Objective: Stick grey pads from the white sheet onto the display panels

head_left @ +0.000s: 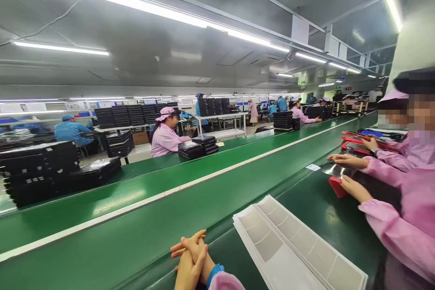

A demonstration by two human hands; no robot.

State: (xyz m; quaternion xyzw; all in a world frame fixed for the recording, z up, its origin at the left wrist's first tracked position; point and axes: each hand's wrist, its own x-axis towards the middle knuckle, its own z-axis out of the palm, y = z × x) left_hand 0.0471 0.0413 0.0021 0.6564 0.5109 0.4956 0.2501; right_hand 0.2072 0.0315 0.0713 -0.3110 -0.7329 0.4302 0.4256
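My left hand (188,269) and my right hand (199,250) are clasped together at the bottom of the head view, fingers interlaced, with no object showing between them. They rest by the near edge of the green work surface (336,222). A pink sleeve with a blue cuff covers my right wrist. To the right of my hands, close by but untouched, lies a stack of white sheets (285,263) bearing rows of grey rectangular stickers. Some stickers are absent from the sheet's lower left part.
A green conveyor belt (204,208) with a white divider runs across. At right, a co-worker's hands (353,186) hold a clear film and a red-edged item. Black tray stacks (41,172) stand opposite. Another person in pink (168,133) sits across beside black cases (197,147).
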